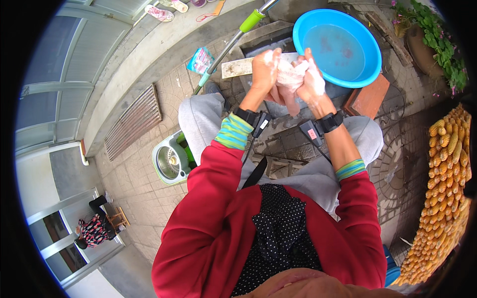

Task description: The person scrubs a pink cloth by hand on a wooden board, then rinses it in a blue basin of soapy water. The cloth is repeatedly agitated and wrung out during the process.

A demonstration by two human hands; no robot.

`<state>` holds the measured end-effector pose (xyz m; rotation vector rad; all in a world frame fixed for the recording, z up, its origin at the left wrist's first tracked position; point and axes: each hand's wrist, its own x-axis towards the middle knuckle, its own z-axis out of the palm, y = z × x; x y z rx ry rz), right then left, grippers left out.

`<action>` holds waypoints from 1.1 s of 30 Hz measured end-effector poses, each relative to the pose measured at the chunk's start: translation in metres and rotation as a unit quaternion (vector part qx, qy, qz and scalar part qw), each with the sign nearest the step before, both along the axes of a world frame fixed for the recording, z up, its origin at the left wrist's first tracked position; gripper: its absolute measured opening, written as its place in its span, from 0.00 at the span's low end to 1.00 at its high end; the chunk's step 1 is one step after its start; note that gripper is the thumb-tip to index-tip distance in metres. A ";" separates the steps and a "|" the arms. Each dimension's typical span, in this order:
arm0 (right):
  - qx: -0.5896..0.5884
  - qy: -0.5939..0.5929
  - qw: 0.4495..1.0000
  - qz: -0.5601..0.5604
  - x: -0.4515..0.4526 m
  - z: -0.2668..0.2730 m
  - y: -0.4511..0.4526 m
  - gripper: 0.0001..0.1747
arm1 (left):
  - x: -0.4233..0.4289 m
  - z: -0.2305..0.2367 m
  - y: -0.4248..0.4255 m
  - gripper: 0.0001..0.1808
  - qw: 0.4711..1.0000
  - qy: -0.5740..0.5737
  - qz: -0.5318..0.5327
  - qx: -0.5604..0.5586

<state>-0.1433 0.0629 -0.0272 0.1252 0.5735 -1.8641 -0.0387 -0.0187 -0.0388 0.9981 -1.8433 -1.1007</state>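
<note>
A soapy pink cloth (290, 76) is bunched between my two hands, and a loose end of it hangs below them. My left hand (265, 69) grips its left side, with foam on the fingers. On the other side my right hand (312, 80) is closed around the cloth, its edge white with suds. Just beyond the right hand stands a bright blue plastic basin (374, 56) of cloudy water; faint dark reddish patches show in it. Behind my left hand lies a stained white board (236, 67).
A mop handle (233, 41) slants past my left knee. Left are a detergent pouch (201, 60), a metal grate (134, 121) and a spin mop bucket (167, 160). Reddish bricks (369, 97) lie by the basin. Corn cobs (449, 164) are piled right. A person (95, 229) sits far left.
</note>
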 end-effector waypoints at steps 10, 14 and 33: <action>0.064 0.056 0.995 -0.053 -0.011 0.012 0.003 0.13 | 0.017 0.010 0.002 0.12 0.942 0.215 -0.019 0.256; 0.061 0.072 0.994 -0.054 -0.012 0.015 0.005 0.13 | 0.016 0.017 0.002 0.13 0.925 0.239 -0.016 0.294; 0.005 0.376 0.902 0.212 -0.047 0.031 0.028 0.16 | 0.026 0.044 -0.007 0.09 0.902 0.239 -0.203 0.296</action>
